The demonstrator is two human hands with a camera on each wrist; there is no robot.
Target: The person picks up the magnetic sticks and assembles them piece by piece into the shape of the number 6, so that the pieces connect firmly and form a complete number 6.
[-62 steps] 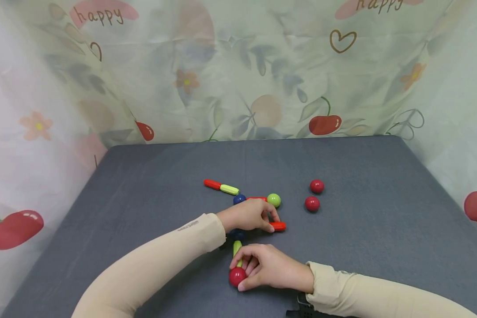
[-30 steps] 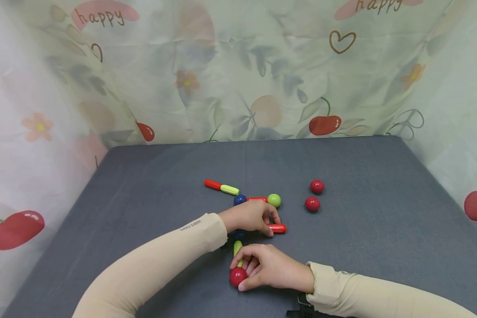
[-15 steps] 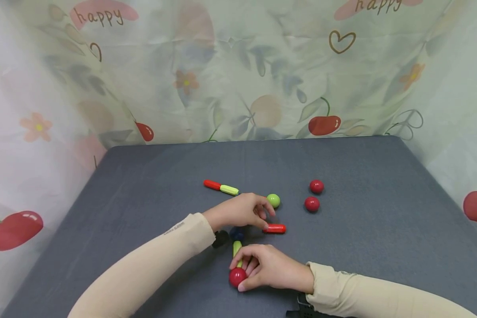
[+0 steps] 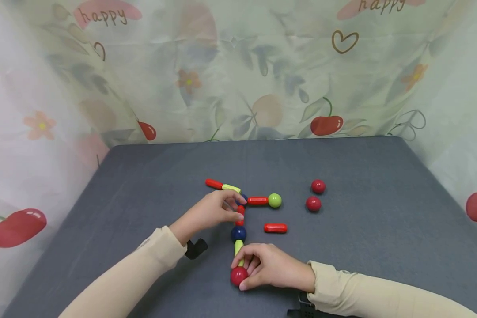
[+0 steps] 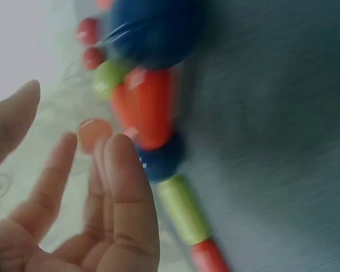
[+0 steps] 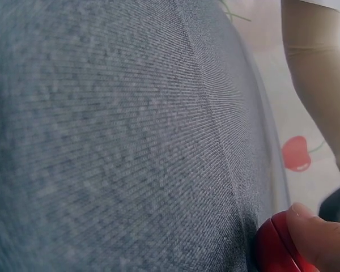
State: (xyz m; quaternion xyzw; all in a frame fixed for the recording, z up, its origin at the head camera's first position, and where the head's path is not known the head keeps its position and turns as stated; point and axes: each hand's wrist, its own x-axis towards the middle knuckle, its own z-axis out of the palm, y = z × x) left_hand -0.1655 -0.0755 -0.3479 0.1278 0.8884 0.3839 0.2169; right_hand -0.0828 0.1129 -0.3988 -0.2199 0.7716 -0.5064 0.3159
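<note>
My right hand (image 4: 272, 267) pinches a red ball (image 4: 238, 276) at the near end of a chain of rods and balls; its thumb presses the ball in the right wrist view. From that ball a yellow-green rod (image 4: 238, 247) leads to a blue ball (image 4: 238, 234), then a red rod (image 4: 240, 222) and a farther blue ball (image 5: 164, 158). My left hand (image 4: 208, 214) hovers beside this red rod with fingers apart, partly covering the rod and the far ball. In the left wrist view nothing lies between its fingers. A loose red rod (image 4: 275, 228) lies right of the chain.
At the far blue ball, another red rod (image 4: 258, 201) reaches right to a green ball (image 4: 274, 200). To its left, a second yellow-green rod (image 4: 231, 188) joins a red one (image 4: 214, 184). Two red balls (image 4: 313, 204) sit farther right on the grey table (image 4: 361, 247). A patterned curtain hangs behind.
My left hand has let go of the loose red rod and moved left to the chain's middle, uncovering the nearer blue ball. My right hand stays on the red ball.
</note>
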